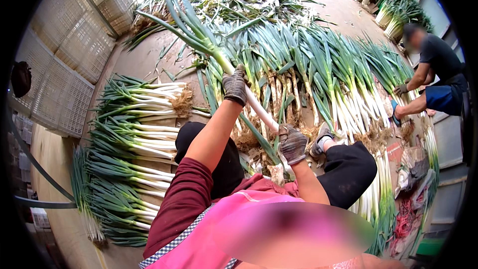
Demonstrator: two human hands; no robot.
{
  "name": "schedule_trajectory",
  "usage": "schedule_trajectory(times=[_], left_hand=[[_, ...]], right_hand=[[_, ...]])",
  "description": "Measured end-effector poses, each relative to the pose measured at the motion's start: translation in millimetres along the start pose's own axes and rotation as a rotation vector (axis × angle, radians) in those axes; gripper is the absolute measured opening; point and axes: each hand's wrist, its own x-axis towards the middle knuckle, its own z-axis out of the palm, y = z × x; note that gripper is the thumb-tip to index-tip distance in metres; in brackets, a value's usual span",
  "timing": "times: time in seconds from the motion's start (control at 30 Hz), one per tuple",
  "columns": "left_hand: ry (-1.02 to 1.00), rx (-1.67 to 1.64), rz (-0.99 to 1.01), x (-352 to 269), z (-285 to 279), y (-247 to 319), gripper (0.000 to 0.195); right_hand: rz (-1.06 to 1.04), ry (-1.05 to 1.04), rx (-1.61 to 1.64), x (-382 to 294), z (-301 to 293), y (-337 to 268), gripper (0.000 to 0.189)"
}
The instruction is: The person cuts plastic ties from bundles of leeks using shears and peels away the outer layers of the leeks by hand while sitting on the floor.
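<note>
A long green onion (257, 105) with a white stalk and green leaves slants across the middle, its leaves towards the upper left. My left hand (235, 86), in a dirty knit glove, grips it where the stalk meets the greens. At its lower end is my right hand (292, 144), gloved too, with curled fingers around the root end. Beneath and beyond my hands lie untrimmed green onions (295, 93) with brown outer skins and roots. Peeled leaf scraps are between my legs.
Bundles of green onions (149, 138) lie in rows at left. Stacked plastic crates (63, 82) line the left side. A leaf heap (254, 2) is at the far side. A co-worker (440, 67) bends over more onions at right, near red strings (405, 216) and plastic bags.
</note>
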Motion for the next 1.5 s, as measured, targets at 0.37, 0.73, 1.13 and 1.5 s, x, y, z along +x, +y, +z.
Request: schedule_trajectory(times=[0.37, 0.73, 1.13, 1.5], left_hand=[[-0.237, -0.118, 0.019, -6.1, 7.3, 11.3, 0.029], [-0.406, -0.183, -0.012, -4.8, -1.2, 13.8, 0.022], [0.041, 0.001, 0.006, 24.4, -13.9, -21.5, 0.026], [-0.164, -0.076, -0.104, 13.3, -12.3, -12.8, 0.026]], right_hand=[[0.366, -0.186, 0.626, -11.9, 4.9, 16.0, 0.037], [0.431, -0.208, 0.188, -27.5, 64.0, 114.3, 0.034], [0.238, -0.455, 0.114, -4.0, 16.6, 18.9, 0.043], [0.418, -0.554, 0.956, -11.0, 3.8, 27.3, 0.042]])
